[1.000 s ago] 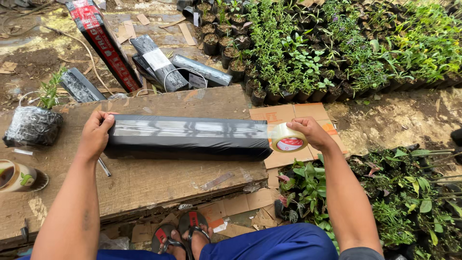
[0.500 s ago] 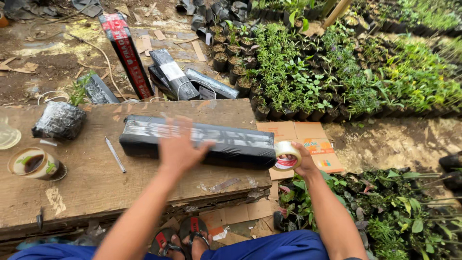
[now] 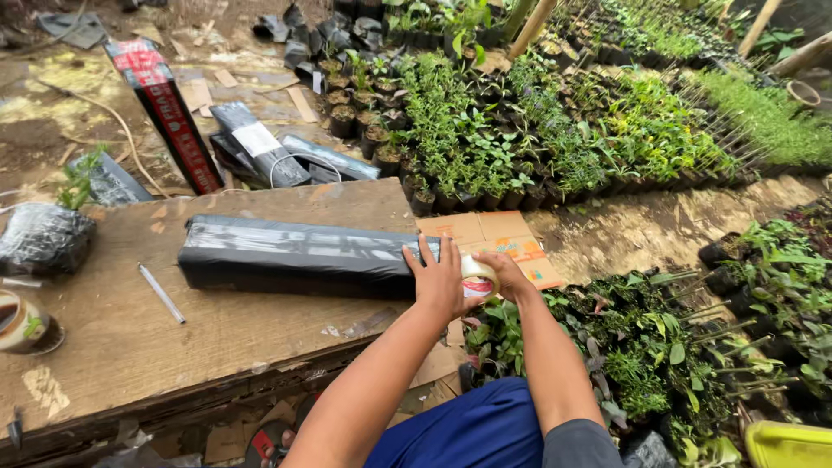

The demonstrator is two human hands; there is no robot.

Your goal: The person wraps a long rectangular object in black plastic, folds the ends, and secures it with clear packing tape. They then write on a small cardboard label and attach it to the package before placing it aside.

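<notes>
The left hand (image 3: 442,282) covers part of the tape roll (image 3: 477,279), which the right hand (image 3: 511,276) fingers grip from the other side. Left fingers lie flat and loose on the long black package's (image 3: 295,256) end, on the desk (image 3: 113,347). Earlier this hand was further along the package.

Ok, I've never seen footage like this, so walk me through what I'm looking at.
It is one camera worn on a person's head, looking down at their own two bare hands. Both meet at the right end of a long black-wrapped parcel lying on a wooden board. The left hand presses on that end; the right hand holds a tape roll against it. Also on the board: a thin stick and a black bag with a plant. Potted seedlings fill the ground beyond.
</notes>
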